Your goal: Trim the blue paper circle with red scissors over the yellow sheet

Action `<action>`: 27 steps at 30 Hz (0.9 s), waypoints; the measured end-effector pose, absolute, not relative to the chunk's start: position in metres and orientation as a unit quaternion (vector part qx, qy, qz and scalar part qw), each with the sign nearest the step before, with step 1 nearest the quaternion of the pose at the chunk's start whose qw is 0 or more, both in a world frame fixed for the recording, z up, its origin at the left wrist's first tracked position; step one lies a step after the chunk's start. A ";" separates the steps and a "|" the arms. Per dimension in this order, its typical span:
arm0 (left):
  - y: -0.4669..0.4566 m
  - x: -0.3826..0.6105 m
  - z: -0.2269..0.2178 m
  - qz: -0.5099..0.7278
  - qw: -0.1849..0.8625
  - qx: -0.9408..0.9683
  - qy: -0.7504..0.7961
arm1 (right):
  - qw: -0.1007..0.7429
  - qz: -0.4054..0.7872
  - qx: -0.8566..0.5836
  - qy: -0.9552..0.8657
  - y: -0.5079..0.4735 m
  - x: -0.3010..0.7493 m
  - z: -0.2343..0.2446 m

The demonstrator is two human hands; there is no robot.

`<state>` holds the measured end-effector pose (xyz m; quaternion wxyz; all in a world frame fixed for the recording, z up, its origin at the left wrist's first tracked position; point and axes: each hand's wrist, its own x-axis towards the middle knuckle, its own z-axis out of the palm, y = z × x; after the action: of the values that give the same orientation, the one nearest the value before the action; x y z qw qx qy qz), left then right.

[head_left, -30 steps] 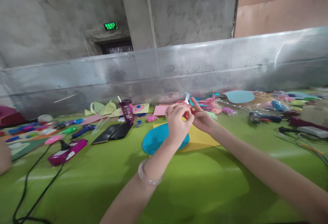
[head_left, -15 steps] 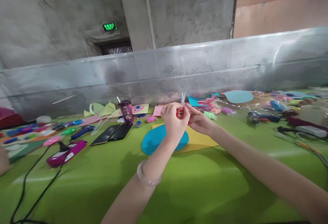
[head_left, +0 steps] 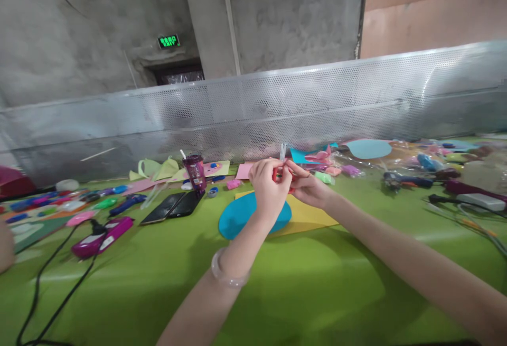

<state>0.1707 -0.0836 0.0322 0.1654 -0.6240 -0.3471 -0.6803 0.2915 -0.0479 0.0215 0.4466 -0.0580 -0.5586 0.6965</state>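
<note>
Both the left hand and right hand pinch a red piece between them.

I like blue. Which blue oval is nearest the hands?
The darker blue oval just below the left hand; the paler blue oval lies far off right.

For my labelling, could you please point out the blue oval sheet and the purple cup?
blue oval sheet [head_left: 236,221]: head view, its bare left half.
purple cup [head_left: 196,173]: head view, middle of its body.
</note>
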 end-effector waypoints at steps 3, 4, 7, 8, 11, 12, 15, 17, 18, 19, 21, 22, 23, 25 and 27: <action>-0.082 0.170 0.032 -0.678 0.159 -0.625 -0.353 | 0.442 0.693 -0.055 -0.566 -0.047 0.292 0.021; -0.082 0.170 0.032 -0.676 0.157 -0.626 -0.355 | 0.442 0.693 -0.055 -0.568 -0.047 0.292 0.021; -0.082 0.170 0.032 -0.674 0.156 -0.629 -0.356 | 0.440 0.692 -0.049 -0.569 -0.044 0.293 0.019; -0.083 0.170 0.033 -0.673 0.156 -0.630 -0.355 | 0.440 0.693 -0.048 -0.569 -0.044 0.293 0.018; -0.085 0.170 0.034 -0.671 0.155 -0.635 -0.350 | 0.443 0.692 -0.054 -0.568 -0.042 0.293 0.017; -0.085 0.170 0.034 -0.671 0.154 -0.636 -0.349 | 0.444 0.692 -0.057 -0.567 -0.042 0.293 0.017; -0.087 0.170 0.034 -0.670 0.150 -0.640 -0.345 | 0.445 0.695 -0.057 -0.562 -0.042 0.293 0.017; -0.087 0.170 0.034 -0.670 0.145 -0.642 -0.343 | 0.446 0.700 -0.053 -0.555 -0.043 0.292 0.017; -0.087 0.170 0.034 -0.670 0.143 -0.643 -0.342 | 0.447 0.702 -0.051 -0.552 -0.043 0.292 0.017; -0.087 0.170 0.035 -0.670 0.141 -0.644 -0.341 | 0.448 0.703 -0.050 -0.550 -0.043 0.292 0.017; -0.086 0.170 0.035 -0.670 0.141 -0.647 -0.335 | 0.452 0.704 -0.051 -0.545 -0.043 0.292 0.016; -0.086 0.170 0.035 -0.670 0.141 -0.649 -0.333 | 0.453 0.704 -0.051 -0.544 -0.042 0.292 0.016; -0.086 0.169 0.035 -0.670 0.140 -0.650 -0.330 | 0.454 0.704 -0.051 -0.543 -0.042 0.292 0.016; -0.085 0.169 0.036 -0.670 0.138 -0.651 -0.328 | 0.456 0.705 -0.049 -0.541 -0.042 0.292 0.016; -0.085 0.169 0.036 -0.670 0.135 -0.652 -0.328 | 0.455 0.705 -0.046 -0.542 -0.042 0.291 0.016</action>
<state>0.1687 -0.0852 0.0358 0.1348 -0.6520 -0.3279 -0.6702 0.2914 -0.0424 0.0158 0.4555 -0.0455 -0.5421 0.7047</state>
